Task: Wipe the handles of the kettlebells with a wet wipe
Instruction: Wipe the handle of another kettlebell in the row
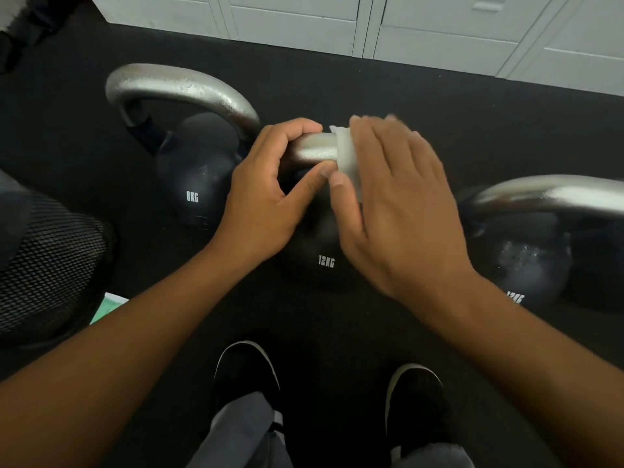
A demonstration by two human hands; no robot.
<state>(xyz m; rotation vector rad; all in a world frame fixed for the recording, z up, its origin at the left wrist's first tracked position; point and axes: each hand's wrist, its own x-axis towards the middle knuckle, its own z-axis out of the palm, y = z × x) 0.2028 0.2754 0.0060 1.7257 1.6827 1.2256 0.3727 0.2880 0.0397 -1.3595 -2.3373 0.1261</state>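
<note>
Black floor (337, 86): 3 kettlebells (324, 244), 1 wipe (346, 153)

three kettlebells stand on the floor: one marked 8kg (199, 184) at the left, one marked 12kg (320, 251) in the middle, and a third (533, 258) at the right whose marking is partly cut off. three silver handles show, one to each: left (182, 89), middle (314, 152), right (553, 194). one white wipe (346, 153). two hands, left (260, 211) and right (401, 211). two dark shoes, left (246, 373) and right (417, 396). one mesh chair seat (47, 265).
</note>
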